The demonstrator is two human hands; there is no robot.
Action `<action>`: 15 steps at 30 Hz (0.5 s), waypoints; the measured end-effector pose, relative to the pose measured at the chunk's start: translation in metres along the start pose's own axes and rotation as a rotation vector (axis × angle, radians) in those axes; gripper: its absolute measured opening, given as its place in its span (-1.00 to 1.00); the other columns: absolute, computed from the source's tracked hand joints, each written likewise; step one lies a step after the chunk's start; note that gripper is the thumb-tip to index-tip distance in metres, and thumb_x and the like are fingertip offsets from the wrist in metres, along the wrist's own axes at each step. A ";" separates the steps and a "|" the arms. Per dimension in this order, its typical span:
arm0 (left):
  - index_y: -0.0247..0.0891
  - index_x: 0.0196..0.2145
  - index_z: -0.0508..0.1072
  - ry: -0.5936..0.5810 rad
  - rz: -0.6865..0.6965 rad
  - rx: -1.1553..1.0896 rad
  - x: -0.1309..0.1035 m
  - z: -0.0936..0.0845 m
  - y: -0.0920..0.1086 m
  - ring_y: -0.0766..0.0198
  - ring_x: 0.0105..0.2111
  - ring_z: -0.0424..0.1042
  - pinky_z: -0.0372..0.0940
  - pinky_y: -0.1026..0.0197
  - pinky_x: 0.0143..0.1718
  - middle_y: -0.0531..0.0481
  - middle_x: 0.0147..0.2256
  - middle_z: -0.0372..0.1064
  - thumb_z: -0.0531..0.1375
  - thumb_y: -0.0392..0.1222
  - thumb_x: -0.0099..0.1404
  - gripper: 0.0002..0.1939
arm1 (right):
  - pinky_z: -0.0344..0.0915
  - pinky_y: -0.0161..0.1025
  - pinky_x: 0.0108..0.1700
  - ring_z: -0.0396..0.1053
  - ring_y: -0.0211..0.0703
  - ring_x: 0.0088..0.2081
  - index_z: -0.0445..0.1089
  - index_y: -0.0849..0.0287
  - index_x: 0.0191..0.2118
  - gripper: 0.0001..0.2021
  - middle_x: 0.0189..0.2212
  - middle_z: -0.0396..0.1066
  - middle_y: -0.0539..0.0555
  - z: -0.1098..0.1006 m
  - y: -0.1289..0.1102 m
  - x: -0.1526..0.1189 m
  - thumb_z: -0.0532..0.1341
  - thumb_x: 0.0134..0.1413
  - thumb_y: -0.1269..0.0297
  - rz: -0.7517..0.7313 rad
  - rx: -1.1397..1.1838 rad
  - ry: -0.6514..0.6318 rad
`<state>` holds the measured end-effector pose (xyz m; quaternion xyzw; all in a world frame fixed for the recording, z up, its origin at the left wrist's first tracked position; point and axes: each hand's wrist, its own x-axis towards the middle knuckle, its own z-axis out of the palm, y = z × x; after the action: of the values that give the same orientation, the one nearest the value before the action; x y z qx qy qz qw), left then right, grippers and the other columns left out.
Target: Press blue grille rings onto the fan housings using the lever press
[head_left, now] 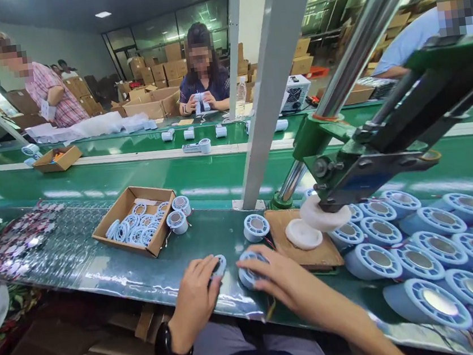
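Between thumb and fingers, my left hand grips a light-blue plastic ring, partly covered by the fingers. My right hand is wrapped over a light-blue round motor housing at the bench's front edge, with wires trailing below it. Just beyond stands another motor housing with a silvery centre. To its right, a white round seat lies on a brown board, beneath the press's white pad. An open cardboard box holds several loose blue rings.
A green lever press rises at the right, near rows of motor housings. Two housings stand beside the box. Wired parts cover the bench's left end. A grey post stands ahead; a co-worker sits across the green conveyor.
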<state>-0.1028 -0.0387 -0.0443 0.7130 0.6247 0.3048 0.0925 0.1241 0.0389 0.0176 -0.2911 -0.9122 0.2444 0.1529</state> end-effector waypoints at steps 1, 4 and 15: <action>-0.25 0.05 0.46 0.049 -0.059 0.006 0.003 0.002 0.001 0.14 -0.13 0.50 0.39 0.10 -0.07 -0.18 -0.09 0.53 -0.04 -0.19 0.47 -0.64 | 0.38 -0.22 0.10 0.37 -0.12 0.10 0.35 -0.09 0.17 -0.63 0.14 0.28 0.11 0.009 0.005 -0.018 0.12 0.30 0.30 0.002 0.015 0.007; -0.34 0.07 0.44 0.093 -0.277 0.098 0.011 0.004 0.007 0.12 -0.24 0.55 0.39 0.15 -0.19 -0.23 -0.17 0.56 -0.09 -0.18 0.48 -0.59 | 0.41 -0.17 0.09 0.37 -0.08 0.12 0.35 -0.11 0.17 -0.63 0.17 0.26 0.13 0.036 0.016 -0.046 0.09 0.30 0.27 0.066 0.016 0.075; -0.13 0.24 0.31 -0.226 -0.032 0.212 -0.003 -0.042 -0.001 0.02 0.19 0.28 0.26 -0.05 0.16 -0.19 0.19 0.31 0.13 -0.14 0.35 -0.50 | 0.39 -0.05 0.12 0.33 0.00 0.14 0.48 0.03 0.00 -0.73 0.13 0.28 0.18 0.087 0.010 -0.038 0.19 0.21 0.22 0.133 0.140 0.493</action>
<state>-0.1271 -0.0522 -0.0121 0.7385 0.6502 0.1535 0.0910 0.1220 -0.0077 -0.0651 -0.3901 -0.8070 0.2380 0.3740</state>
